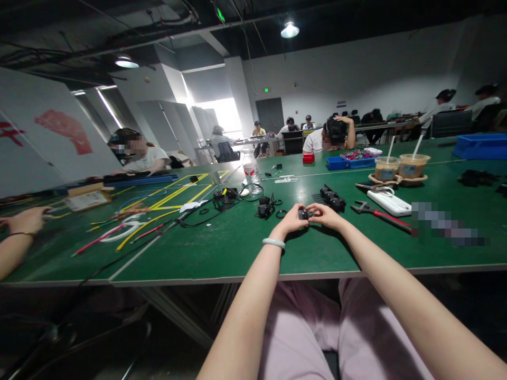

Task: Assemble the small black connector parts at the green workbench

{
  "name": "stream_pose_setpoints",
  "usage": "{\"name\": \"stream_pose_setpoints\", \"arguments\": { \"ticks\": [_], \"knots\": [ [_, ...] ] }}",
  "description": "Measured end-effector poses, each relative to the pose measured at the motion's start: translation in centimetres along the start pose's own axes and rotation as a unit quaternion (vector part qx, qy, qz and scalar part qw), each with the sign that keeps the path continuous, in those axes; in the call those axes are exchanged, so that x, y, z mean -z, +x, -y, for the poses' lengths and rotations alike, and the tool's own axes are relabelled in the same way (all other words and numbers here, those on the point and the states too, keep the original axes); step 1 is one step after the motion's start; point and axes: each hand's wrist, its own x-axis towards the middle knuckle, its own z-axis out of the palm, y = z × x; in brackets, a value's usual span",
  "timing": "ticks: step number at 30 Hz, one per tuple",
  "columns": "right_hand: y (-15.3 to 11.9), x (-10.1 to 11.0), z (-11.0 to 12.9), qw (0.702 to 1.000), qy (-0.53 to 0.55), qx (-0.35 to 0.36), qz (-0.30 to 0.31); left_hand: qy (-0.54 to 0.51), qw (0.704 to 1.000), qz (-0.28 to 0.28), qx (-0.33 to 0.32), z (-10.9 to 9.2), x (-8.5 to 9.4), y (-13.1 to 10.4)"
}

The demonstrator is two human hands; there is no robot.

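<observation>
Close above the green table (pixel 229 253), my left hand (pixel 292 221) is closed around a small black part (pixel 303 214), its exact kind too small to make out. The fingertips of my right hand (pixel 326 216) pinch the same part from the other side. Just behind my right hand lies a larger black ribbed assembly (pixel 331 198). Left of my hands stands another black part (pixel 264 207), with a black ring (pixel 281 214) beside it.
Red-handled pliers (pixel 382 215), a white phone-like object (pixel 390 202) and two iced drinks (pixel 412 166) in a carrier are at the right. Leftward lie cables (pixel 148 229) and a bottle (pixel 251 174). Another person's hand (pixel 29 221) works at the far left. Blue trays (pixel 336 163) stand behind.
</observation>
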Motion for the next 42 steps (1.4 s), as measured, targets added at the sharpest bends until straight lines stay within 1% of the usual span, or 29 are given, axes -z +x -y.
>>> {"name": "stream_pose_setpoints", "arguments": {
  "ticks": [4, 16, 21, 24, 28, 33, 37, 40, 42],
  "knots": [
    [-0.1, 0.0, 0.1, 1.000, -0.012, 0.000, -0.001, 0.006, 1.000, -0.010, 0.001, -0.1, 0.0, 0.0],
    [-0.1, -0.2, 0.3, 0.999, -0.032, 0.011, -0.014, -0.006, 1.000, 0.001, 0.017, 0.0, -0.1, 0.0],
    [0.0, -0.2, 0.5, 0.999, -0.046, 0.013, -0.017, 0.001, 1.000, -0.009, 0.001, 0.1, -0.1, 0.0],
    [-0.1, -0.2, 0.7, 0.997, -0.066, 0.012, -0.028, 0.013, 1.000, -0.011, -0.009, 0.0, -0.1, 0.0],
    [-0.1, -0.3, 0.8, 0.994, -0.097, 0.019, -0.043, 0.027, 1.000, -0.011, -0.009, -0.1, 0.0, 0.1],
    [0.0, -0.4, 0.7, 0.992, -0.116, 0.026, -0.046, 0.028, 0.999, -0.015, -0.008, -0.1, -0.1, 0.2],
    [-0.1, -0.2, 1.0, 0.994, -0.103, 0.021, -0.039, 0.008, 1.000, -0.010, 0.000, -0.1, -0.1, 0.2],
    [-0.1, -0.2, 1.3, 0.997, -0.065, 0.008, -0.032, -0.006, 1.000, -0.002, 0.017, -0.2, -0.1, 0.2],
    [-0.1, -0.1, 1.2, 0.999, -0.029, -0.008, -0.038, -0.011, 1.000, 0.003, 0.020, -0.2, -0.1, 0.2]
  ]
}}
